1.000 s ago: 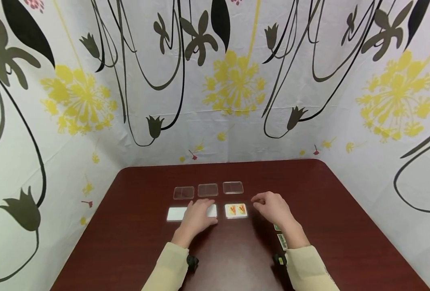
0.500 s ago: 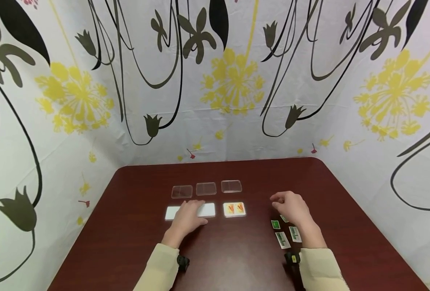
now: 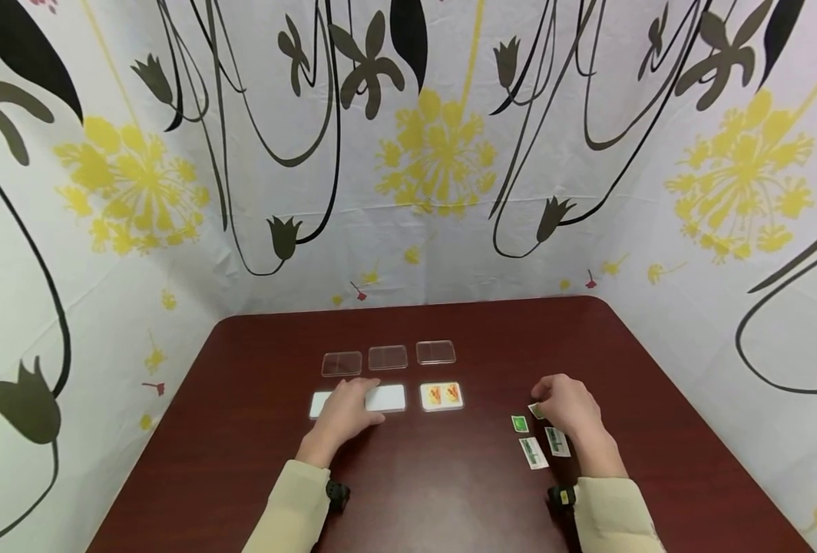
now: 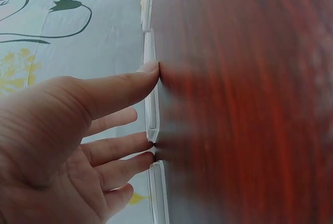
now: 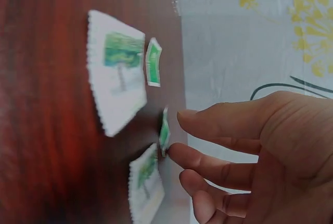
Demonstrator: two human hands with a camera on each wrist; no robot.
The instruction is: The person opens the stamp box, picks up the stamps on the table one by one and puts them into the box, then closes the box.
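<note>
In the head view, my left hand rests over two flat white cases. Its thumb touches the near edge of the middle white case; the left white case is partly hidden beneath the hand. My right hand is at a small green postage stamp, partly covered by the fingers. In the right wrist view, the index fingertip is at that stamp's edge, the thumb a little apart. Another small green stamp and two larger white-and-green stamps lie nearby, with jagged edges.
A white case with two orange-patterned stamps lies right of the white cases. Behind them three clear plastic cases form a row. All lie on a dark red wooden table, with a flower-patterned cloth behind.
My right hand has moved right, away from the orange-patterned case, and down to the small green stamp. The left hand has stayed at the white cases, while the head view has shifted slightly.
</note>
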